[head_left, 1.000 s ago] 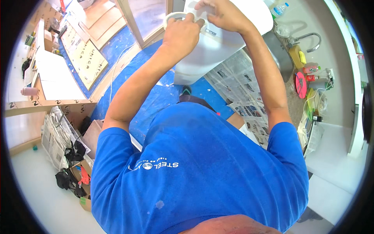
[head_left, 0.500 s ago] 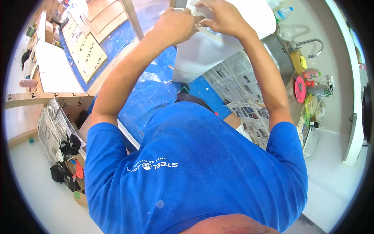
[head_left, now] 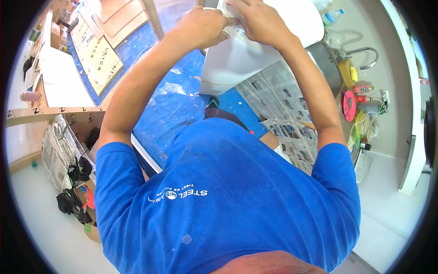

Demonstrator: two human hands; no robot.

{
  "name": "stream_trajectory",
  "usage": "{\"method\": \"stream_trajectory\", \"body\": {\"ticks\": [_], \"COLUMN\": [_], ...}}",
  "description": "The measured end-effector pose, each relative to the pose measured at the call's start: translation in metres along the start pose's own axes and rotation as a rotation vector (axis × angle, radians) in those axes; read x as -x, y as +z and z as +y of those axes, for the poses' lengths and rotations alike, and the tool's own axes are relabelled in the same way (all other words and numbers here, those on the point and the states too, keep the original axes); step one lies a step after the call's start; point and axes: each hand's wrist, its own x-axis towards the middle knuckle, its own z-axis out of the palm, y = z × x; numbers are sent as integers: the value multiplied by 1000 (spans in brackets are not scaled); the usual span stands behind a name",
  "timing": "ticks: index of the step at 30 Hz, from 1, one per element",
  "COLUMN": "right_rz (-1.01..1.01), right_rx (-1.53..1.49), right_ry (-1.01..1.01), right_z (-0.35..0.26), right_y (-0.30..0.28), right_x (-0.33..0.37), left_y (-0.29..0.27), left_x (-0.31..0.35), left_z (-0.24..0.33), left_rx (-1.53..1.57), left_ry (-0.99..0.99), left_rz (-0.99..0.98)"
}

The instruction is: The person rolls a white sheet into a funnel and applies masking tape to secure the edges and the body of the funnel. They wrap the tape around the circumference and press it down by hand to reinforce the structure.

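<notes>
Both arms reach up to the top edge of the picture. My left hand (head_left: pixel 200 28) is closed around a pale, round-edged thing (head_left: pixel 211 8), whose kind I cannot make out; most of it lies behind the knuckles. Beside it, my right hand (head_left: pixel 264 25) has its fingers apart, bent toward the left hand's fingertips. Both hands are over a large white panel-like thing (head_left: pixel 242 66) with a rounded corner. A pale strip (head_left: pixel 244 34) runs across its surface just below the right hand. The fingertips are partly hidden at the picture's top.
Blue sheeting (head_left: pixel 171 98) covers the floor ahead, and newspaper (head_left: pixel 276 93) covers the surface at right. A sink tap (head_left: pixel 372 57), bottles (head_left: pixel 332 17) and a pink disc (head_left: pixel 349 106) stand along the right counter. A wooden-edged workbench (head_left: pixel 68 110) is at left, with bags (head_left: pixel 70 201) below.
My right hand has shifted slightly left, its fingers now closer over the left hand's fingertips. My left hand has turned a little, and the view has moved slightly.
</notes>
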Motion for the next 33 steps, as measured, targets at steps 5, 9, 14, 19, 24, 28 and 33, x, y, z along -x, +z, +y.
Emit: {"method": "stream_trajectory", "body": {"ticks": [5,9,14,19,24,28,33], "right_rz": [33,188,221,254,242,295,261], "right_rx": [30,19,55,87,31,-1,-89], "right_ry": [25,119,306,270,267,230,249], "right_z": [2,6,-5,5,3,8,12], "right_y": [9,25,24,37,37,39,34], "right_x": [0,-1,-9,-12,-17,-17,-22], "left_y": [2,18,6,-13,-8,-30,5], "left_x": [-2,3,24,25,28,35,25], "left_z": [-1,-20,-64,-97,-88,-64,-58], "left_rx": [0,101,111,-12,182,402,716], "left_ry": [-24,57,36,79,233,353,411], "left_rz": [-54,47,244,212,437,455,335]}}
